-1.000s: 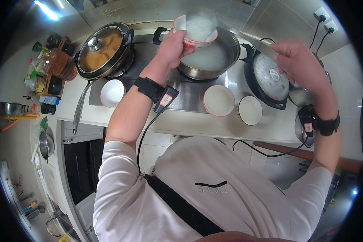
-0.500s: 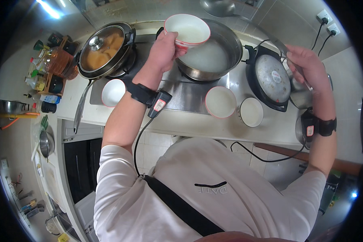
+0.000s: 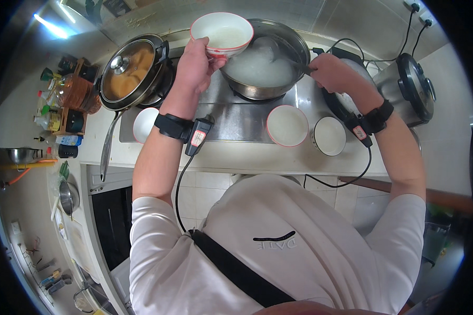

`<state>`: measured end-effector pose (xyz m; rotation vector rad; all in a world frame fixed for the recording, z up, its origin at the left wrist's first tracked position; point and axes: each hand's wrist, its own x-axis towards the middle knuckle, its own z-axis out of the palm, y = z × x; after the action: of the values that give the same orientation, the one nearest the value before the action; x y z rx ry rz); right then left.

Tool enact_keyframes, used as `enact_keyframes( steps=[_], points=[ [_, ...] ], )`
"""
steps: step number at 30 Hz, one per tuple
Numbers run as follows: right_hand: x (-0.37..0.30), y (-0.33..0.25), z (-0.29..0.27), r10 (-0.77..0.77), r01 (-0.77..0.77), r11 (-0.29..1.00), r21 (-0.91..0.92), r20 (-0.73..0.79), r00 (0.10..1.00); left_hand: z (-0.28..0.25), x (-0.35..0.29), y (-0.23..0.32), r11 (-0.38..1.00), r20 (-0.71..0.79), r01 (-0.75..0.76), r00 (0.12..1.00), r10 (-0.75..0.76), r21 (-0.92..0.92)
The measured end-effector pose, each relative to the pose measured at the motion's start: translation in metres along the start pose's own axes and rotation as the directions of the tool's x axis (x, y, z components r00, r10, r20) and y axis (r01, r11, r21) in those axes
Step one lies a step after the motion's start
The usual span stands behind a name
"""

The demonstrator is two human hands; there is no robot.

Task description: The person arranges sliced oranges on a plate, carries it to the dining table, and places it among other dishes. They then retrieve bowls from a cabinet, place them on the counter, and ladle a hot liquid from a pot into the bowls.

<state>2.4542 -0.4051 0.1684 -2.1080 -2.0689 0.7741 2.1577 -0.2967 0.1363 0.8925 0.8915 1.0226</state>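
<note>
My left hand (image 3: 196, 68) grips a white bowl with a red rim (image 3: 223, 30) by its side, holding it beside the left edge of a large steel pot (image 3: 265, 93). Pale, cloudy liquid (image 3: 257, 71) fills part of the pot. In my right hand (image 3: 328, 73) is the handle of a ladle (image 3: 265, 50), whose head is down in the pot, partly hidden by liquid and steam. On the counter in front stand a red-rimmed bowl (image 3: 287, 126) and a dark-rimmed bowl (image 3: 329, 136). Another bowl (image 3: 144, 126) sits near my left forearm.
A glass-lidded pan (image 3: 131, 68) with brown food occupies the left burner, its long handle (image 3: 108, 152) reaching over the counter's front. Bottles (image 3: 71, 86) crowd the left wall. Under my right forearm is a dark pan (image 3: 344, 102); an electric cooker (image 3: 415, 89) stands farther right.
My right hand has swung left and down, bringing the ladle from above the counter's back into the pot. My left hand and its bowl have shifted slightly left in the picture.
</note>
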Motion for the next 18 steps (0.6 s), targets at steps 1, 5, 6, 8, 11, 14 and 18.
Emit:
enact_keyframes(
  steps=[1,5,6,8,11,14,18],
  points=[
    [-0.002,-0.006,0.000,0.024,-0.026,0.996,0.080,0.019,1.000,-0.001,0.000,0.000,1.000,-0.003,0.009,1.000,-0.009,-0.015],
    [-0.010,-0.021,0.003,0.025,-0.067,0.937,0.344,0.125,0.992,-0.004,-0.002,0.004,0.993,0.038,0.082,0.996,-0.078,-0.090],
    [-0.011,-0.022,0.005,0.023,-0.085,0.908,0.411,0.152,0.988,-0.004,-0.002,0.005,0.992,0.035,0.085,0.996,-0.082,-0.095],
    [-0.011,-0.023,0.011,0.038,-0.147,0.834,0.531,0.210,0.977,-0.006,-0.003,0.005,0.992,0.043,0.072,0.997,-0.068,-0.105],
    [-0.020,-0.021,0.017,0.106,-0.220,0.714,0.664,0.207,0.973,-0.008,-0.002,0.005,0.989,0.032,0.086,0.996,-0.082,-0.124],
    [-0.026,-0.015,0.008,0.136,-0.302,0.699,0.648,0.295,0.946,-0.009,-0.001,0.003,0.988,0.047,0.081,0.996,-0.076,-0.131],
    [-0.044,-0.008,0.003,0.182,-0.304,0.655,0.692,0.246,0.952,-0.007,0.004,0.000,0.996,0.057,0.025,0.998,-0.020,-0.087]
  ],
)
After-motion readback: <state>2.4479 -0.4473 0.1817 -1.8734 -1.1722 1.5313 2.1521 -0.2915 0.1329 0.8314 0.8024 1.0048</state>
